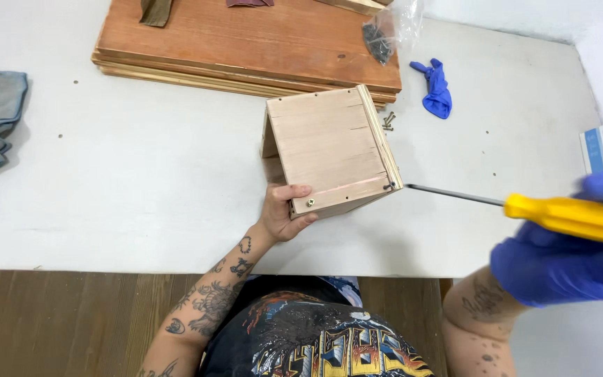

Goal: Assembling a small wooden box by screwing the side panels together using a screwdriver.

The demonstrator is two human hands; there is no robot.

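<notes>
Left hand [282,213], bare: fingers grip the near corner of a small wooden box [329,150] resting tilted on the white table [141,174]. Right hand [567,258], blue-gloved: fingers closed around a yellow-handled screwdriver [567,215], its tip at a screw [389,186] in the box's right corner.

Blue glove [560,269] (right grip only)

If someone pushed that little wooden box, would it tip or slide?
The box looks stiff and probably light: thin boards, steadied by the left hand alone. Tilted on an edge, it would likely tip if released. The table looks smooth, so it may slide.
</notes>
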